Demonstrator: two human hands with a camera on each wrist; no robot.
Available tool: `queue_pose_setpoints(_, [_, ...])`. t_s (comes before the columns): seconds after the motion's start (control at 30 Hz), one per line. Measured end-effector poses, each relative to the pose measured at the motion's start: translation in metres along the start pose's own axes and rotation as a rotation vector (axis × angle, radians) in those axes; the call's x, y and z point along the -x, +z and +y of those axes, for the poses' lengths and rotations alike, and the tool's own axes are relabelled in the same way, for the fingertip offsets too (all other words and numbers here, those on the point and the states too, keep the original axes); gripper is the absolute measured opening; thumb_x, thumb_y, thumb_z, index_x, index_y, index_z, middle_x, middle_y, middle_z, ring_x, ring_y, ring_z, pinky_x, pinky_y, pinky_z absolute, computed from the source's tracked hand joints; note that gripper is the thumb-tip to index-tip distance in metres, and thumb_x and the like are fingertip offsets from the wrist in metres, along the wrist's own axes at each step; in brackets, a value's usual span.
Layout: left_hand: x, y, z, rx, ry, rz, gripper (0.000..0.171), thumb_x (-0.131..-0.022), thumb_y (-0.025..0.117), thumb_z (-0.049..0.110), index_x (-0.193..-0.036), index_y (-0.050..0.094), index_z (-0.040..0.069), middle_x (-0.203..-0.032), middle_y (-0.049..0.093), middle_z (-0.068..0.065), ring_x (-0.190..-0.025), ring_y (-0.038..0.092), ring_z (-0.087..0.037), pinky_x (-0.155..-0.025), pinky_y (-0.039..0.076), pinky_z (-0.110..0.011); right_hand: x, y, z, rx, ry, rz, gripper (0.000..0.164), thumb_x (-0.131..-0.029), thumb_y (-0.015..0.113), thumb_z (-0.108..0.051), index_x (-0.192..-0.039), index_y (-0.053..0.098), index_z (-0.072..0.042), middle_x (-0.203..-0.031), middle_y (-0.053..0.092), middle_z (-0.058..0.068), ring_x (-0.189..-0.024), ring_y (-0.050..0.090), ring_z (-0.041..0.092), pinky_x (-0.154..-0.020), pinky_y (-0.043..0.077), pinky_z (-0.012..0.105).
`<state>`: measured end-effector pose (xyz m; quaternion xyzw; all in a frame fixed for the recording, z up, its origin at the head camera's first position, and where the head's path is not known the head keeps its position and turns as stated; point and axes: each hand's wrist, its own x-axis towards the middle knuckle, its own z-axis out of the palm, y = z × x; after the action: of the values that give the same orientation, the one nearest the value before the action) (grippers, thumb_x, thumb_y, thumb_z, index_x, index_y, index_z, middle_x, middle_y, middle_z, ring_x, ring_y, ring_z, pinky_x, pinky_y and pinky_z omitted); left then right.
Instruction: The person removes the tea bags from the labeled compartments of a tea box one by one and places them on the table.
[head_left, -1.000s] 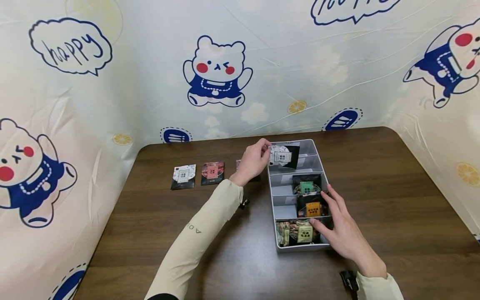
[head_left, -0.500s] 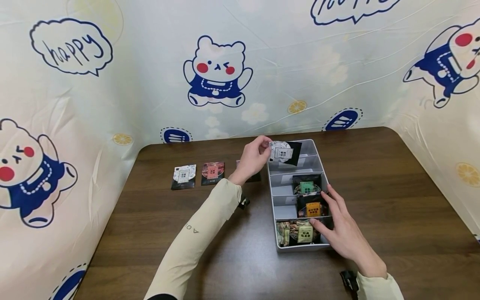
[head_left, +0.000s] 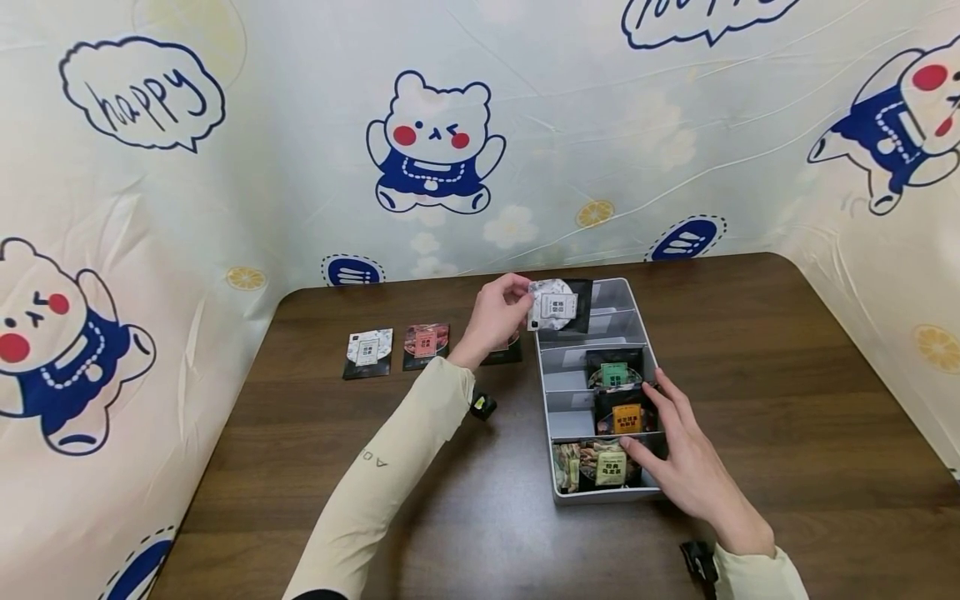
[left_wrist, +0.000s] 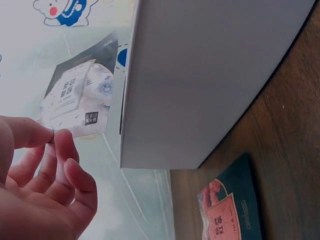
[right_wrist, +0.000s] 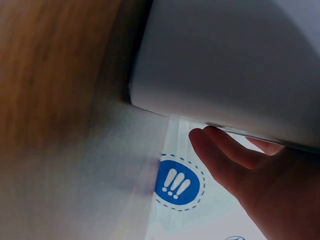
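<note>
Between thumb and forefinger, my left hand [head_left: 497,313] pinches one corner of a black-and-white tea sachet [head_left: 553,306]. The sachet hangs over the back left corner of a grey divided box [head_left: 546,367]; in the left wrist view it shows above the box's rim. My right hand [head_left: 693,467] rests at the box's right rim with fingers extended, its thumb reaching over the front compartment. Inside stand a green-label sachet [head_left: 614,368], an orange-label sachet [head_left: 626,417] and, in the front compartment, yellow-green-label sachets [head_left: 609,468].
Left of the box on the brown table [head_left: 285,467] lie a white-label sachet [head_left: 367,353], a red-label sachet [head_left: 425,346] and a dark sachet [head_left: 504,350] partly hidden by my left hand. A printed curtain [head_left: 525,150] stands close behind the table.
My left hand has raised the black-and-white sachet a little and then drawn it left, toward the box's left rim. My right hand has stayed at the box.
</note>
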<state>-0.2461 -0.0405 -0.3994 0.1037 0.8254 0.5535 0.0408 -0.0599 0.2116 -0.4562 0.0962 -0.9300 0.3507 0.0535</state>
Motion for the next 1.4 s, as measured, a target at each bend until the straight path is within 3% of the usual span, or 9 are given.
queue_pose_setpoints(0.13, [0.001,-0.003,-0.001,0.071,-0.068,-0.001,0.019,-0.095,0.057,0.012,-0.112,0.064,0.006,-0.091,0.062,-0.006,-0.074,0.058,-0.044,-0.049,0.044,-0.026,0.0,0.0,0.0,-0.002,0.003,-0.003,0.075,-0.089,0.069,-0.028,-0.148,0.03,-0.003,-0.161,0.012,0.009,-0.132,0.04,0.044,-0.091,0.042,0.062])
queue_pose_setpoints(0.33, [0.002,-0.009,-0.004,0.146,-0.164,0.016,0.022,-0.094,0.06,0.012,-0.114,0.065,0.003,-0.093,0.065,-0.007,-0.06,0.056,-0.02,-0.057,0.047,-0.025,0.0,0.0,0.001,-0.004,0.007,-0.004,0.075,-0.089,0.068,-0.029,-0.149,0.03,-0.004,-0.162,0.012,0.009,-0.131,0.041,0.044,-0.09,0.042,0.062])
queue_pose_setpoints(0.47, [0.004,-0.014,-0.01,0.218,-0.221,0.008,0.023,-0.093,0.062,0.012,-0.114,0.065,0.003,-0.089,0.067,-0.006,-0.061,0.057,-0.019,-0.057,0.046,-0.027,0.0,-0.001,0.001,-0.006,0.014,-0.01,0.075,-0.09,0.068,-0.03,-0.149,0.029,-0.005,-0.162,0.011,0.008,-0.132,0.04,0.044,-0.09,0.042,0.062])
queue_pose_setpoints(0.63, [0.007,-0.023,-0.015,0.239,-0.252,0.022,0.023,-0.092,0.063,0.014,-0.112,0.067,0.004,-0.083,0.066,-0.001,-0.067,0.058,-0.025,-0.059,0.046,-0.03,0.0,-0.001,0.0,-0.01,0.013,-0.01,0.075,-0.09,0.067,-0.031,-0.149,0.029,-0.005,-0.162,0.01,0.008,-0.133,0.039,0.045,-0.09,0.042,0.062])
queue_pose_setpoints(0.9, [0.012,-0.035,-0.023,0.28,-0.297,0.069,0.026,-0.092,0.061,0.012,-0.115,0.065,0.0,-0.086,0.064,-0.003,-0.054,0.053,-0.012,-0.054,0.047,-0.023,0.0,-0.001,0.0,-0.01,0.009,-0.008,0.075,-0.09,0.068,-0.03,-0.149,0.029,-0.005,-0.162,0.011,0.008,-0.132,0.039,0.045,-0.09,0.042,0.062])
queue_pose_setpoints(1.17, [0.021,-0.051,-0.036,0.255,-0.342,0.088,0.027,-0.092,0.063,0.015,-0.115,0.066,0.0,-0.087,0.064,-0.002,-0.054,0.055,-0.008,-0.071,0.055,-0.035,0.0,-0.002,-0.001,-0.01,0.01,-0.012,0.075,-0.09,0.068,-0.03,-0.149,0.029,-0.004,-0.162,0.01,0.009,-0.132,0.039,0.045,-0.09,0.042,0.062])
queue_pose_setpoints(1.23, [0.023,-0.056,-0.039,0.238,-0.352,0.086,0.027,-0.092,0.064,0.016,-0.115,0.066,0.001,-0.092,0.064,-0.004,-0.055,0.055,-0.008,-0.081,0.054,-0.043,0.0,-0.002,-0.001,-0.01,0.009,-0.012,0.075,-0.09,0.068,-0.03,-0.149,0.029,-0.004,-0.162,0.011,0.009,-0.132,0.039,0.045,-0.09,0.042,0.062])
queue_pose_setpoints(1.4, [0.029,-0.066,-0.043,0.181,-0.378,0.081,0.028,-0.093,0.063,0.021,-0.116,0.067,0.005,-0.105,0.065,-0.009,-0.059,0.057,-0.011,-0.087,0.052,-0.047,0.0,-0.001,-0.001,-0.011,0.008,-0.011,0.075,-0.09,0.068,-0.03,-0.149,0.03,-0.004,-0.162,0.011,0.01,-0.132,0.039,0.045,-0.091,0.042,0.063])
